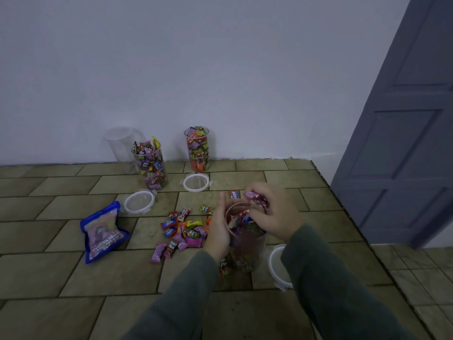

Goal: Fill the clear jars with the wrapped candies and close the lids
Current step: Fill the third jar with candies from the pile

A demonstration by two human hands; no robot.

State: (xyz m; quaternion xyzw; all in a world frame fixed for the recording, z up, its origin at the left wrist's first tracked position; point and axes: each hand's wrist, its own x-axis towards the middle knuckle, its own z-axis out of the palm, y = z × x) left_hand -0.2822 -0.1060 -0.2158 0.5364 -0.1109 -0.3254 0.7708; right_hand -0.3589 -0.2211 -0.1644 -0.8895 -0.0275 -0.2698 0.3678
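The left hand point(219, 228) is wrapped around the side of a clear jar point(246, 244) standing on the tiled floor point(73, 278), its grip closed on the jar wall. The right hand point(272, 212) sits over the jar mouth, grip pinched on wrapped candies point(256, 199). Loose candies point(182, 231) lie left of the jar; two filled open jars point(199, 149) stand by the wall, lids point(196, 182) beside them

"Fruit Plus", seemingly, on candy wrapper point(172, 247)
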